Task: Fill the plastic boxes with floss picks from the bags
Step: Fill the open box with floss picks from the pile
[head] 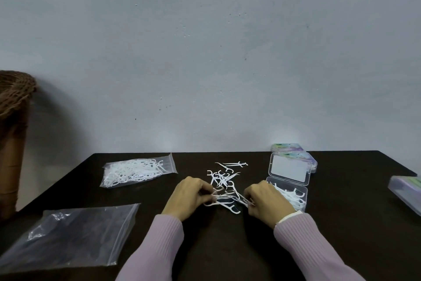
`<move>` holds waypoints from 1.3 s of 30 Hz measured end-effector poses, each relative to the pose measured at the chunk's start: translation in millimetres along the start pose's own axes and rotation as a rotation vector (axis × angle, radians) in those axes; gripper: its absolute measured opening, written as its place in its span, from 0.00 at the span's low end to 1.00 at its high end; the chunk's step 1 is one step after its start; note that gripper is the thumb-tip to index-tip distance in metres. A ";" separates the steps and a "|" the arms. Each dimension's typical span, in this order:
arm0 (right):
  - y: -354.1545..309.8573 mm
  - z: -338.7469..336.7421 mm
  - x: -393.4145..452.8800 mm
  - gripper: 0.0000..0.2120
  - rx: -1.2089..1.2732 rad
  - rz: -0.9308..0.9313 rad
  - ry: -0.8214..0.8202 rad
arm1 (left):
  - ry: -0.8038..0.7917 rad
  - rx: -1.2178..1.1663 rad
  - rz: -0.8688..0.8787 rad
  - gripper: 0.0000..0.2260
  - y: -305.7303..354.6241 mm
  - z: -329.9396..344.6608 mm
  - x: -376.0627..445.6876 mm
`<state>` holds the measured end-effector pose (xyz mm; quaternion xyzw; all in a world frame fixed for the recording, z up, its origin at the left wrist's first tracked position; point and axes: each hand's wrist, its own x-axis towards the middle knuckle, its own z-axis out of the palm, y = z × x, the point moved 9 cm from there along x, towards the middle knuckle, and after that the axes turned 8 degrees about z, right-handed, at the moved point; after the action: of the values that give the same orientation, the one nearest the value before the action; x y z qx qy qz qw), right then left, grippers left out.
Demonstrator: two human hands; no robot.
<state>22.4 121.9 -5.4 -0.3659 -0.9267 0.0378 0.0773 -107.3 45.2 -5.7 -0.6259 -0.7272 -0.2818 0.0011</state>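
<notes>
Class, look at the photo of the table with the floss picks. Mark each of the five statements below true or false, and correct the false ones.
1. The open plastic box already holds some floss picks. True.
2. The bag nearest the camera is packed with floss picks. False: the near bag looks empty; the far bag holds picks.
3. Both hands hold floss picks. True: the left hand and right hand grip picks from the loose pile.
4. The table is white. False: the table is dark.
5. The open box lies left of the hands. False: it lies to their right.
</notes>
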 end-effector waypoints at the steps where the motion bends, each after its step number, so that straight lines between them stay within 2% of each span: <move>1: 2.8 -1.4 0.3 0.10 0.029 0.006 0.002 | 0.011 -0.043 -0.005 0.07 -0.3 -1.2 -1.0; 4: 15.3 -10.6 0.8 0.10 0.160 0.016 0.031 | 0.047 -0.146 -0.020 0.03 3.0 -4.2 -2.0; 11: 67.3 -51.5 -3.9 0.07 0.421 0.082 0.139 | 0.187 -0.189 0.024 0.09 20.1 -10.1 2.8; 15: 93.4 -47.0 -1.2 0.06 0.321 0.122 0.101 | 0.279 -0.487 -0.051 0.04 29.9 -8.1 13.7; 17: 100.5 -36.9 1.2 0.07 0.255 0.146 0.054 | 0.290 -0.529 -0.052 0.03 38.3 -2.7 20.0; 23: 100.8 -24.0 2.7 0.09 0.182 0.162 0.034 | 0.236 -0.428 0.033 0.01 66.8 23.5 45.8; 29: 122.4 -32.2 -0.7 0.09 0.420 0.205 0.063 | 0.169 -0.194 0.164 0.05 96.6 53.2 68.8; 34: 142.2 -38.4 -6.6 0.06 0.441 0.273 0.134 | 0.153 -0.101 0.187 0.06 101.0 64.7 78.2; 36: 148.5 -34.6 -7.6 0.05 0.455 0.300 0.084 | 0.157 -0.072 0.217 0.07 105.3 65.6 79.8; 39: 149.8 -23.8 -9.7 0.04 0.506 0.315 -0.076 | 0.157 -0.047 0.244 0.08 108.4 67.4 82.6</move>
<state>134.2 224.8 -2.0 -0.4724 -0.8221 0.2926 0.1242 -2.8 154.4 11.2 -0.6855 -0.6367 -0.3447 0.0772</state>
